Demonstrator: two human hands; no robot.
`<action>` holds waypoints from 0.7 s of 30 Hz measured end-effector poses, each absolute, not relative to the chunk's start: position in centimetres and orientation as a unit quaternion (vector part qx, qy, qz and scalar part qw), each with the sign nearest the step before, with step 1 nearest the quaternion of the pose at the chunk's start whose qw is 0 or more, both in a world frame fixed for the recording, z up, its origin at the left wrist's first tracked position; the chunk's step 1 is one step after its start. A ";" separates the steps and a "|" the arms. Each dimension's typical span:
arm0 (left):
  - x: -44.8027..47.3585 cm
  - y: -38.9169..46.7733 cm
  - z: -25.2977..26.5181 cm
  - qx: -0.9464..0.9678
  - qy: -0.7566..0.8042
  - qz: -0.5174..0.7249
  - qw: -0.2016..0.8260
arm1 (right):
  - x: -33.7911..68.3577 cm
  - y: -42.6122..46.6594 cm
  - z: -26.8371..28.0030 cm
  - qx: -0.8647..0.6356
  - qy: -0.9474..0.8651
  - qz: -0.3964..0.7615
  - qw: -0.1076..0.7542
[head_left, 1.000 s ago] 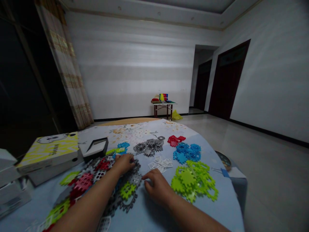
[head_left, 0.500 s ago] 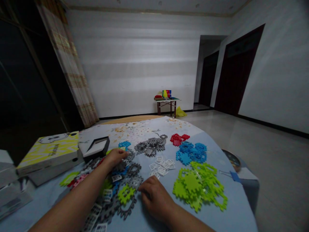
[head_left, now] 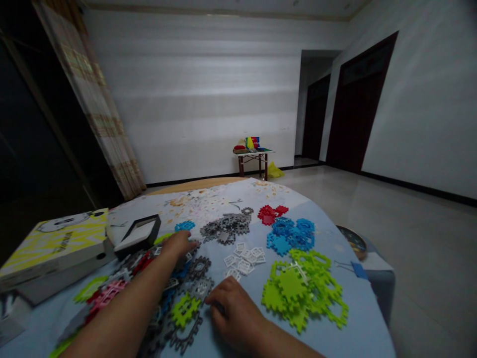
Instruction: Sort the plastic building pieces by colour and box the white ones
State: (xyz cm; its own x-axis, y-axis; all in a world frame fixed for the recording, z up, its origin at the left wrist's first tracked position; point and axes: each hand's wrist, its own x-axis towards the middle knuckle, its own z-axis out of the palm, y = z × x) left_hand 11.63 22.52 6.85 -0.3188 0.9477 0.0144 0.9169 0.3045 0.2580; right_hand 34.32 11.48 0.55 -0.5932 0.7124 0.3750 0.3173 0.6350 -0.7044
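My left hand (head_left: 178, 244) reaches over the far side of a mixed pile of plastic gear pieces, its fingers bent down among the grey ones. Whatever lies under its fingertips is hidden. At the pile's right edge rests my right hand (head_left: 234, 309), fingers curled in and a fingertip beside a grey gear piece (head_left: 201, 288); I cannot make out anything in it. Between my arms lie a lime green gear piece (head_left: 185, 310) and a dark grey gear ring (head_left: 199, 267). White square lattice pieces (head_left: 245, 259) form a small group just beyond my right hand.
Sorted heaps lie farther out: grey gears (head_left: 226, 227), red gears (head_left: 269, 215), blue gears (head_left: 290, 234) and lime green gears (head_left: 303, 288). A few blue pieces (head_left: 184, 225) sit beyond my left hand. On the left stand a black open box (head_left: 154, 231) and a yellow-white box (head_left: 70, 238).
The view has shifted slightly, moving the whole scene left in the picture. My left hand's fingers have changed pose a little over the pile; my right hand stays at the pile's edge.
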 end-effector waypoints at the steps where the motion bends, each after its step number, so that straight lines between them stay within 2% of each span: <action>1: 11.5 22.2 6.6 0.582 0.806 0.083 0.059 | 34.3 11.5 0.6 -0.304 -0.843 0.298 0.328; 10: 11.9 21.7 6.3 0.613 0.789 -0.037 -0.002 | 34.4 11.7 0.5 -0.304 -0.850 0.299 0.310; 21: 12.6 20.2 5.8 0.666 0.743 -0.026 -0.061 | 34.3 11.7 0.2 -0.303 -0.847 0.299 0.317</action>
